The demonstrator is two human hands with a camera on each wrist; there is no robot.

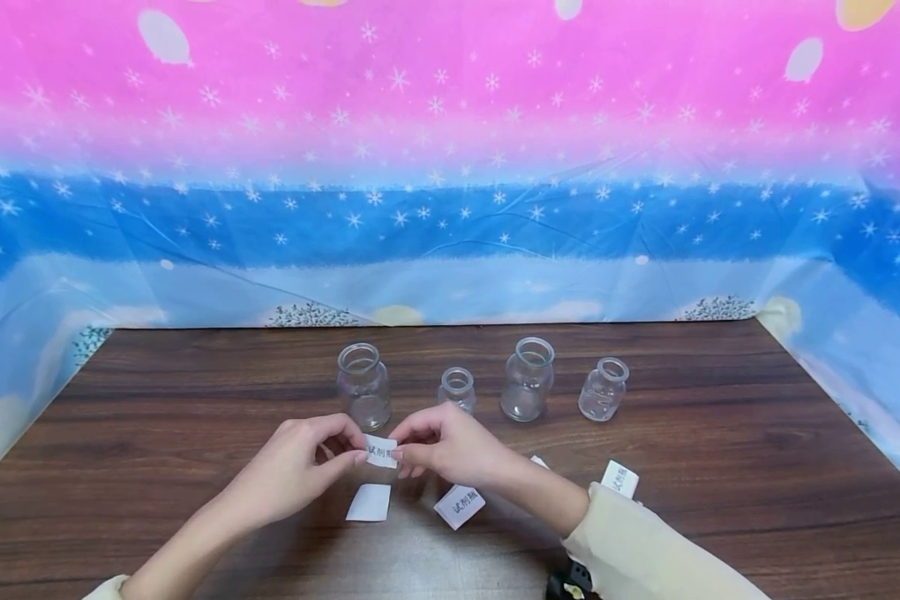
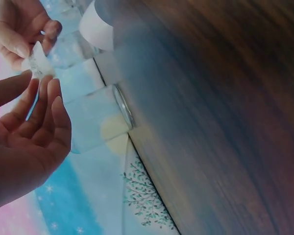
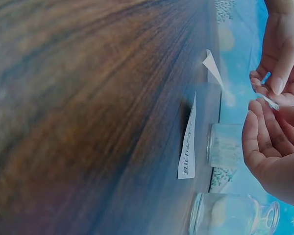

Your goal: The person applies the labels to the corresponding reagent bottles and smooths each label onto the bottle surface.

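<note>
A small white paper label (image 1: 380,451) with printed black characters is held up above the table, in front of the glass jars. My left hand (image 1: 300,467) pinches its left edge between thumb and fingers. My right hand (image 1: 453,446) pinches the right edge and covers the end of the print. In the left wrist view the label (image 2: 38,61) looks bent between both sets of fingertips. Just below the hands a blank white paper slip (image 1: 369,502) lies on the table. Beside it is a folded printed label (image 1: 461,507).
Behind the hands stand a large glass jar (image 1: 363,396), a small jar (image 1: 457,385) partly hidden by my right hand, another large jar (image 1: 527,387) and a small jar (image 1: 603,392). Another printed label (image 1: 619,480) lies by my right sleeve (image 1: 645,542). A patterned cloth (image 1: 450,225) hangs behind the table.
</note>
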